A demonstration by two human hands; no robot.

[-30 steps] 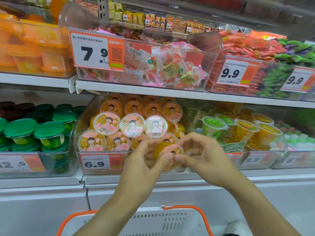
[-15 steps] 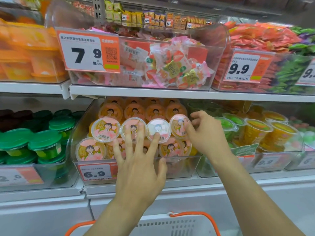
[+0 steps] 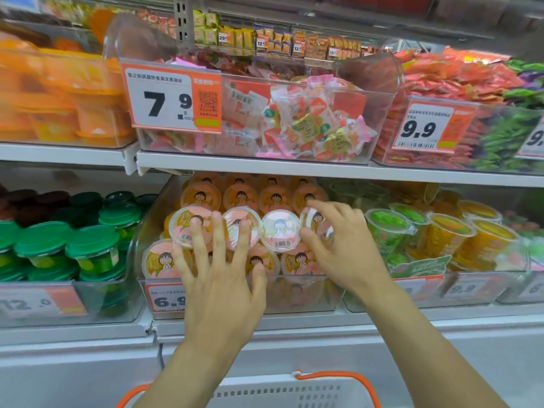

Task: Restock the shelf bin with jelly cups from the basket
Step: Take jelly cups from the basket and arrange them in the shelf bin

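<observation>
Both hands are raised to the clear shelf bin (image 3: 294, 293) on the lower shelf, which holds stacked jelly cups (image 3: 278, 229) with pink and orange cartoon lids.

The left hand (image 3: 219, 285) is spread flat, fingers straight and apart, fingertips (image 3: 217, 217) lying against the lids of the front cups. It grips nothing.

The right hand (image 3: 338, 248) is just beside it, at the bin's right end. Its fingers are loosely bent around the rightmost upper cup (image 3: 319, 228), thumb below the cup and forefinger above. Contact looks light; a firm grip cannot be confirmed.

Directly below the left hand, the bin front carries an orange price tag (image 3: 164, 300) reading 6.9, partly covered by the hand.

Below both forearms, at the bottom edge of view, is the white basket (image 3: 279, 393) with an orange handle (image 3: 338, 376). Its contents are not visible.

Left of the left hand stands a bin of green-lidded cups (image 3: 94, 245). Right of the right hand stands a bin of green and yellow cups (image 3: 441, 234). Above both hands, the upper shelf holds a bin of wrapped sweets (image 3: 309, 122) tagged 7.9.
</observation>
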